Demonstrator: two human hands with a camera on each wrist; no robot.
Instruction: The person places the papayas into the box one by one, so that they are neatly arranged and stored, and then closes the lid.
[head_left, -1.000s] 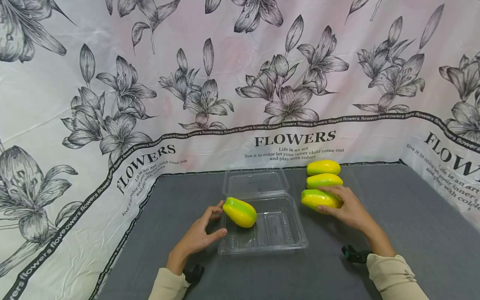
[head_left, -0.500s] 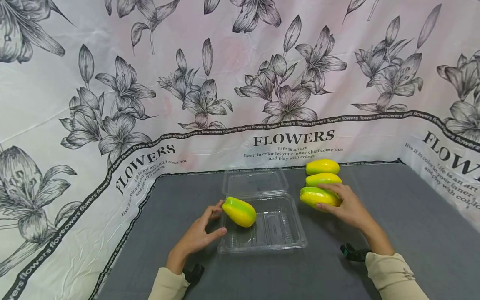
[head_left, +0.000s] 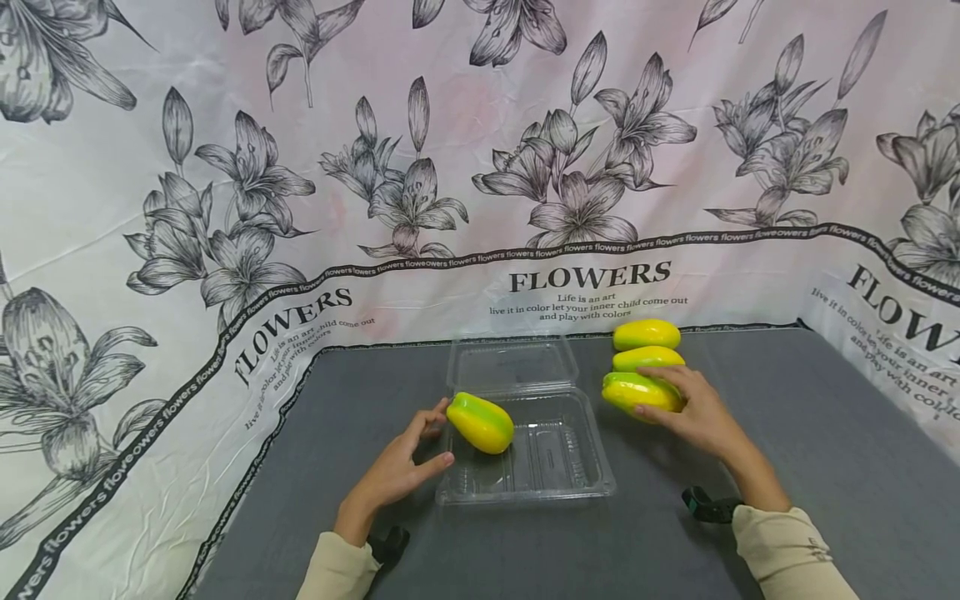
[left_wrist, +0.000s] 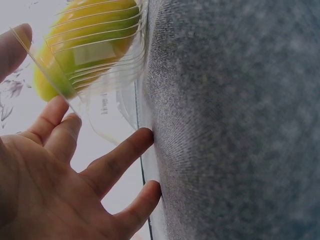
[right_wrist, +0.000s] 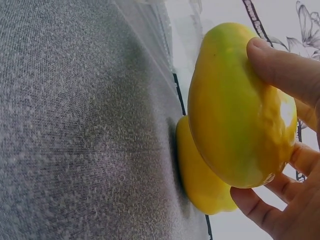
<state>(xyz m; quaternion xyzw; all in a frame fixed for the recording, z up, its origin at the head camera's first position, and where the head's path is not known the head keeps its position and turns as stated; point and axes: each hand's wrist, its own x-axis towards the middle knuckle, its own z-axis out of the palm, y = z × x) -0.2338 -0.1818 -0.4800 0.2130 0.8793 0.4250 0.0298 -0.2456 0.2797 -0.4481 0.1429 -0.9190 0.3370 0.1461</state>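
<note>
My right hand (head_left: pixel 693 412) grips a yellow-green papaya (head_left: pixel 637 392), thumb on the near side and fingers over the far side. In the right wrist view this papaya (right_wrist: pixel 240 110) stands clear of the grey cloth. A second papaya (head_left: pixel 480 423) lies at the left side of a clear plastic container (head_left: pixel 551 492), seen through its ribbed wall in the left wrist view. My left hand (head_left: pixel 401 467) is spread beside the container's left wall, fingertips right at the rim. Its lower fingers (left_wrist: pixel 120 160) reach down to the cloth.
Two more papayas, a nearer one (head_left: pixel 647 357) and a farther one (head_left: pixel 647 334), lie in a row beyond my right hand. The container's clear lid (head_left: pixel 510 367) is folded back behind it. A flower-printed curtain (head_left: pixel 420 300) borders the grey table (head_left: pixel 525 554).
The papaya in my right hand has risen slightly, its left end tipping up a little. My left hand and the papaya in the container have stayed in place.
</note>
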